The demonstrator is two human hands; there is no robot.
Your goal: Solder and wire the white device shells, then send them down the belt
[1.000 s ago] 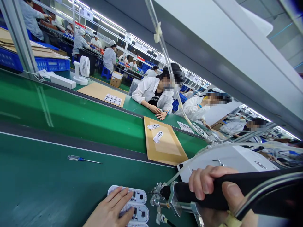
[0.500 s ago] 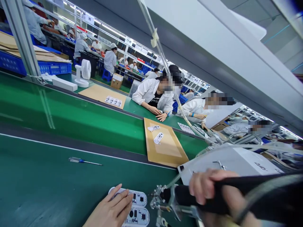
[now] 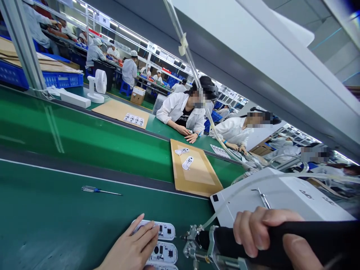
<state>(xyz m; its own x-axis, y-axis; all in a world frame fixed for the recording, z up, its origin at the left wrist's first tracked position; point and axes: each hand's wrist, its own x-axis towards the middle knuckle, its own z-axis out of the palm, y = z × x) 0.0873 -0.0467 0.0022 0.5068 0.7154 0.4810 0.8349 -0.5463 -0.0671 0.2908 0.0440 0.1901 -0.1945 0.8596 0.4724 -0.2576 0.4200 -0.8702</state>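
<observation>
My left hand [image 3: 131,245] lies flat at the bottom centre, its fingers stretched over the upper of several white circuit boards [image 3: 161,230]. A second board [image 3: 164,253] sits just below it, and a third is cut off by the frame edge. My right hand [image 3: 261,232] is wrapped around a black tool handle [image 3: 303,240]. The handle ends in a metal clamp head [image 3: 199,243], close to the boards' right side and apart from them. A clear tube [image 3: 242,198] runs from that head.
A small screwdriver [image 3: 98,190] lies on the green conveyor belt [image 3: 56,210]. A white machine box [image 3: 281,195] stands at the right. Beyond the belt, a cardboard pad [image 3: 197,176] holds white pieces, and co-workers in white coats sit along the benches.
My right hand and the tool have shifted right and slightly down. My left hand has slid a little across the boards, and the co-worker at right has moved.
</observation>
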